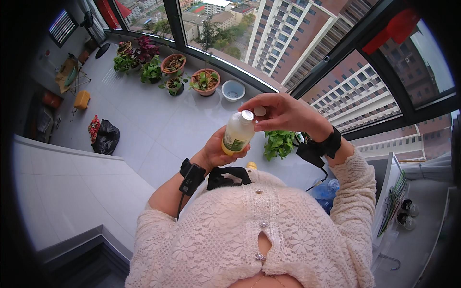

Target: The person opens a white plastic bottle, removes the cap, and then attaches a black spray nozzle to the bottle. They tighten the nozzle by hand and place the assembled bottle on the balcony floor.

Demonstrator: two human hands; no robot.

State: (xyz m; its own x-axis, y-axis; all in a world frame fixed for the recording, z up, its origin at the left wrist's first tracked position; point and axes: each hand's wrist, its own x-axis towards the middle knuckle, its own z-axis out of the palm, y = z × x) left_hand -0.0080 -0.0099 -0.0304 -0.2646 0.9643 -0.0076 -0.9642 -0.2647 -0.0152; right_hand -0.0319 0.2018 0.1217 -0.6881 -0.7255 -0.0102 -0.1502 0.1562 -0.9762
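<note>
My left hand (214,150) is wrapped round the lower part of a small translucent bottle (238,129) with a green and yellow label. The bottle leans slightly to the right, and its mouth shows a shiny silver seal (248,115). Just beside the mouth, my right hand (281,113) pinches a round white cap (260,111) between thumb and fingers. The cap is off the bottle. Some fingertips of the right hand lie behind the bottle's neck and are partly hidden.
Potted plants (205,81) and a pale blue basin (233,90) stand along the window. Below my right hand is a leafy green plant (279,145). A black plastic bag (105,137) sits on the floor at left. A blue plastic bottle (326,192) is by my right elbow.
</note>
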